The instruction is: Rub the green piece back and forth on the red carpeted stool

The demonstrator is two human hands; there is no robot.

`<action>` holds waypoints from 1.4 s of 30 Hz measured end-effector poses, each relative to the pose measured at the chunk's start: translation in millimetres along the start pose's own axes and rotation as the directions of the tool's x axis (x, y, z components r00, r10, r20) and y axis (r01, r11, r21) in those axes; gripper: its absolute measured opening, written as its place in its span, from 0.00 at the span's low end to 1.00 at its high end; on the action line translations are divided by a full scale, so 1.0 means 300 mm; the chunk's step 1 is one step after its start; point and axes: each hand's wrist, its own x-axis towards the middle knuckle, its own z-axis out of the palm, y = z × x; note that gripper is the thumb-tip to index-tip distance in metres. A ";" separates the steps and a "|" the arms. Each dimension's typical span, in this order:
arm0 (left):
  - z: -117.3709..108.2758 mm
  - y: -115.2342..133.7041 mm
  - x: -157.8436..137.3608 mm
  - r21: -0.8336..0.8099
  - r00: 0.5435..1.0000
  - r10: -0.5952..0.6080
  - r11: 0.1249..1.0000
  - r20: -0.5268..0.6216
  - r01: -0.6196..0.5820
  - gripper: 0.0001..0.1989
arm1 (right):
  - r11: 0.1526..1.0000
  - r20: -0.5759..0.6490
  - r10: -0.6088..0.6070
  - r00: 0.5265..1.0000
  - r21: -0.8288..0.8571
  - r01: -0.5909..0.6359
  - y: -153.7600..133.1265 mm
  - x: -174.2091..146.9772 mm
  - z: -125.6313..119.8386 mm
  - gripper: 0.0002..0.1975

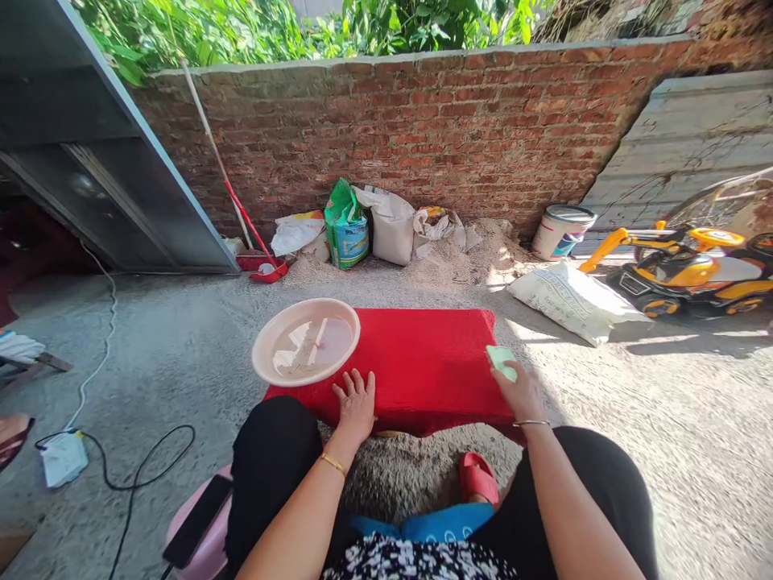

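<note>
My left hand [356,403] lies with spread fingers on the front edge of a low table covered in red cloth [423,354]. Just beyond its fingertips stands a pale pink basin [261,366] of water, on the table's left end. A light green sponge [502,362] is pinched in my right hand [524,393], at the right edge of the cloth. Its fingers are partly hidden behind the hand, and whether the sponge touches the cloth I cannot tell.
Sacks [390,229], a sand heap [489,250] and a bucket [561,234] line the brick wall [452,137]. At right are a lying sack [571,296] and a yellow toy excavator [700,270]. A phone [198,522] rests on pink plastic at my left; cables [136,483] cross the floor.
</note>
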 end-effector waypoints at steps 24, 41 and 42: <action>0.000 0.000 -0.010 -0.014 0.999 0.000 1.000 -0.041 0.000 0.50 | 0.996 0.006 0.051 0.999 -0.067 -0.051 0.008 0.023 -0.008 0.28; 0.064 -0.017 0.002 -0.018 0.996 0.000 1.000 -0.087 -0.001 0.51 | 0.881 0.104 -0.465 0.879 -0.045 0.471 -0.206 -0.083 0.181 0.19; 0.063 -0.017 0.001 -0.019 0.996 0.000 1.000 -0.088 -0.002 0.51 | 0.925 0.096 -0.371 0.924 -0.046 0.376 -0.177 -0.059 0.158 0.20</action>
